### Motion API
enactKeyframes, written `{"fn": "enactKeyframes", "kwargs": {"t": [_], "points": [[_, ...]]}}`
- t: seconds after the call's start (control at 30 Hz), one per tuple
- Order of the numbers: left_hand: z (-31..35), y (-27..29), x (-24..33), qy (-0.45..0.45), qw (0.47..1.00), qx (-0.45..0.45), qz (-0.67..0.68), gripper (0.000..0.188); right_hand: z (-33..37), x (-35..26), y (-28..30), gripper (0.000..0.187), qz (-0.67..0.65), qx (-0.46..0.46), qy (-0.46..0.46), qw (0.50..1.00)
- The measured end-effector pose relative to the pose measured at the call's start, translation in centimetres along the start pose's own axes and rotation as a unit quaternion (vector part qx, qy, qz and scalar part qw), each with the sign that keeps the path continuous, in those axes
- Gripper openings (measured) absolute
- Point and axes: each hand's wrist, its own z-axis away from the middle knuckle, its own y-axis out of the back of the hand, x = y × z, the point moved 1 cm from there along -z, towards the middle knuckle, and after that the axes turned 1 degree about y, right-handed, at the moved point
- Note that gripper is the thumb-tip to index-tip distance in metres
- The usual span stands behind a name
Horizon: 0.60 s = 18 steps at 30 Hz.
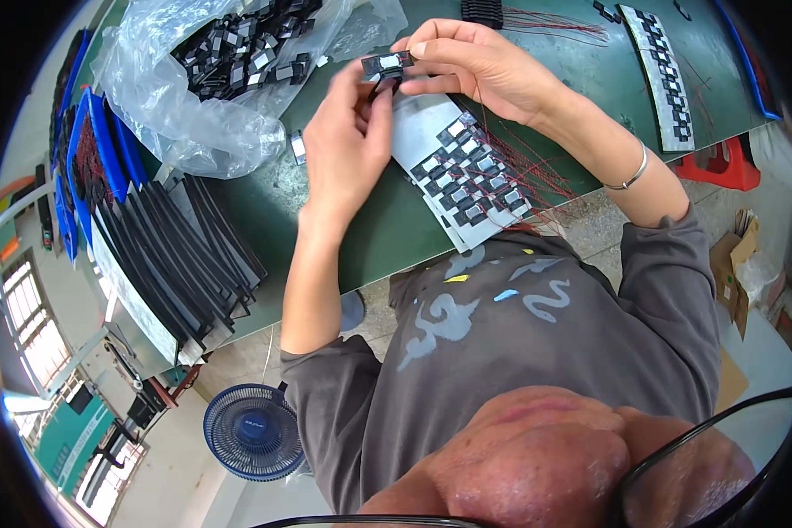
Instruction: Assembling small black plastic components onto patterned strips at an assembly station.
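Observation:
A small flat black part with a silver square face [389,62] is held up between my two hands over the table. My right hand [488,70] pinches its right end between thumb and fingers. My left hand [348,145] has its fingers curled at the left end, and its thumb is by a dark bit just under the part. Some of the left fingertips are blurred. Below the hands lies a light grey board [418,123], its lower portion covered by several similar black-and-silver parts [471,176] with thin red wires [537,167] trailing right.
A clear plastic bag [150,88] of loose black parts [251,48] lies at the far left. Stacked black strips [176,264] and blue trays [97,145] stand left. Another filled strip [660,84] and a wire bundle [554,25] lie on the green table [590,70]'s right half.

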Motion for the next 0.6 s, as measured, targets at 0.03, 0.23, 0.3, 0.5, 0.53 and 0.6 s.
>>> {"fn": "enactKeyframes", "kwargs": {"t": [0.03,0.23,0.3,0.5,0.53,0.6], "points": [[-0.1,-0.2,-0.5,-0.084,0.990,-0.010,-0.112,0.018,-0.2,0.4,0.4,0.018,-0.037,-0.019,-0.012,0.999],[-0.1,-0.6,-0.7,-0.285,0.906,0.049,-0.308,0.029,-0.1,1.0,0.7,0.018,-0.115,-0.029,-0.034,0.992],[-0.3,0.1,-0.7,-0.265,0.919,0.083,-0.280,0.034,0.1,0.4,0.2,0.018,-0.081,0.019,-0.023,0.996],[-0.1,0.6,0.1,-0.176,0.978,0.079,-0.083,0.038,0.2,-0.1,-0.5,0.008,0.171,0.035,0.065,0.982],[-0.1,0.2,0.1,-0.186,0.976,0.072,-0.085,0.038,0.4,-0.2,-0.8,0.007,0.204,0.022,0.068,0.976],[-0.2,0.5,0.1,-0.190,0.974,0.084,-0.089,0.037,0.5,-0.5,-0.8,0.007,0.226,0.009,0.087,0.970]]}}
